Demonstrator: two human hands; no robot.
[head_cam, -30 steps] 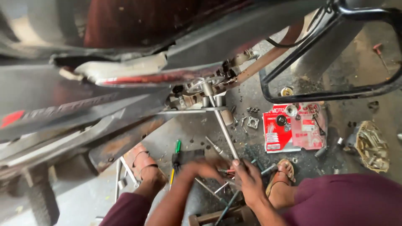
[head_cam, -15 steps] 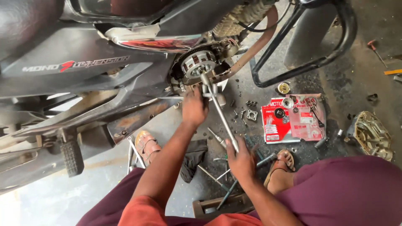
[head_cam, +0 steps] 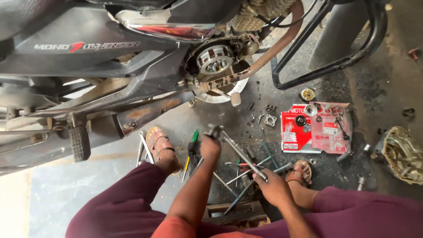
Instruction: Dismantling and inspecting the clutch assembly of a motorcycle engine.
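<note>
Viewed from above, squatting beside a motorcycle (head_cam: 110, 57) on a stained concrete floor (head_cam: 374, 101).

Landmark: exposed clutch (head_cam: 214, 59), cover off, plates and centre nut in plain sight.

Change noted: half a second ago, left hand up at the clutch with the wrench head against it. Now drawn down and back, well below the clutch. No tool or hand touching the clutch at present.

Left hand (head_cam: 210, 147): well below the clutch, fingers closed tight round the upper end of a long wrench (head_cam: 240, 153), just under its head.

Right hand (head_cam: 274, 187): lower still and to the right, fingers wrapped round the wrench's far end. Wrench held slantwise between both hands, clear of the floor, head end nearer the clutch.

Meaning for the work: wrench disengaged from the clutch, full control kept by both hands. Cannot tell whether anything came away in the wrench head.

Below the clutch, around the hands: loose tools (head_cam: 246, 169) strewn on the floor, a green-handled screwdriver (head_cam: 194, 135) just left of the left hand.

Below and right of the clutch: small nuts and a square plate (head_cam: 270, 120), then a red carton (head_cam: 293, 132) carrying small parts.

Far right of the clutch: removed engine cover (head_cam: 403, 154) lying on the floor.

Sandalled feet (head_cam: 161, 143) to either side of the tools.
</note>
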